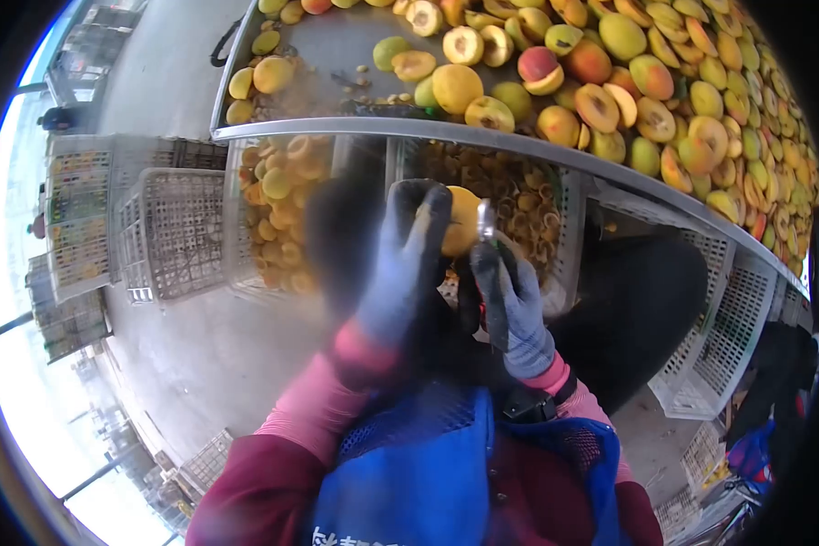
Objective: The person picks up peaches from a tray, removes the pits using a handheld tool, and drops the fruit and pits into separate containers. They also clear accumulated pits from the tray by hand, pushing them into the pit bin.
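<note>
From the head camera, we held a yellow fruit (461,218) just on our side of the metal table (428,129), below its front edge and well apart from it. The fruit was rounded and smooth, warm yellow with an orange tinge, and our glove covered part of it, so we could not tell whether it was whole or cut. Our left hand (408,241), blurred in its gray and black glove, was closed around the fruit's left side. Our right hand (516,314) gripped a metal tool (486,223), its shiny end at the fruit's right side; we could not tell whether they touched. On the table, halved and whole fruits (601,100) were heaped toward the right, while gray metal showed toward the left end. The table's raised rim ran in a curve beyond our hands, with a gap between it and our fingers. Under that edge sat a crate (569,241) of brown scraps, and left of it a heap of yellow pieces (278,218). Our dark-trousered knee (646,282) limited the room below the table's right part; gray floor (191,364) opened out below its left end.
</note>
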Demonstrator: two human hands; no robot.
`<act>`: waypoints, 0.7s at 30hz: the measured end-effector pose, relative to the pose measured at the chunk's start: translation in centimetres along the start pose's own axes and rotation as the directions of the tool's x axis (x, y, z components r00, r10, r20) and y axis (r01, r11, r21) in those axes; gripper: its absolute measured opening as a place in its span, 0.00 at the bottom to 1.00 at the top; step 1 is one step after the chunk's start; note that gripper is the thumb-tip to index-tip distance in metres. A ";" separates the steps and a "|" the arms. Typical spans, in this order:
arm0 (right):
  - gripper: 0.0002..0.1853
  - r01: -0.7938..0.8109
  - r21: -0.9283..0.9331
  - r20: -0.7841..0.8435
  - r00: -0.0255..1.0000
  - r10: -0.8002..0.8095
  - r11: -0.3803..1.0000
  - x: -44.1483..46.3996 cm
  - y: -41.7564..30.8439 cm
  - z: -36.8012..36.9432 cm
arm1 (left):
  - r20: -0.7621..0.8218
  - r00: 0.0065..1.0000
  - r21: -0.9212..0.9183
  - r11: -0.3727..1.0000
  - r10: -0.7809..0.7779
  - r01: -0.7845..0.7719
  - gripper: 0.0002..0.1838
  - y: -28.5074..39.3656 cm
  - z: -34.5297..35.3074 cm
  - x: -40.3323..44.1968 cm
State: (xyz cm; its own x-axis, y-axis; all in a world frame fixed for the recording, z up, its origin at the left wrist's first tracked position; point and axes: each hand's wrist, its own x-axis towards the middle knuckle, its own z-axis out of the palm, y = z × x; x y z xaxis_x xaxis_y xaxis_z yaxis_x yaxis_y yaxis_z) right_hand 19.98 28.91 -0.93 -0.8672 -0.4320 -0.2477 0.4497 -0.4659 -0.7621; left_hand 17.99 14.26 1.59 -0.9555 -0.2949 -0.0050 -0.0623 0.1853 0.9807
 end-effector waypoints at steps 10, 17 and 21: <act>0.19 0.284 -0.762 0.159 0.953 -0.257 0.582 -2.1 0.3 -1.5 | 0.155 0.962 0.215 0.943 0.223 -0.254 0.18 0.6 0.3 -2.2; 0.11 -0.165 0.059 -0.177 0.969 0.173 0.985 -0.5 -3.9 0.8 | 0.270 0.942 0.257 0.929 0.198 -0.268 0.15 1.5 0.0 -2.6; 0.10 -0.051 0.082 -0.063 0.996 0.057 0.995 -0.1 -3.2 -0.7 | 0.427 0.904 0.246 0.959 0.022 -0.139 0.15 1.8 -1.7 -1.5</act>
State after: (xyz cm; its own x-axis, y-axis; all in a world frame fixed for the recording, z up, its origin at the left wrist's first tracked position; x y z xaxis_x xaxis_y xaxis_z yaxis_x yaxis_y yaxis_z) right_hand 18.51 30.99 1.07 -0.8521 -0.4081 -0.3278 0.5098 -0.5050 -0.6965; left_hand 19.83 13.43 3.70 -0.9882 0.1377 -0.0669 0.0022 0.4494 0.8933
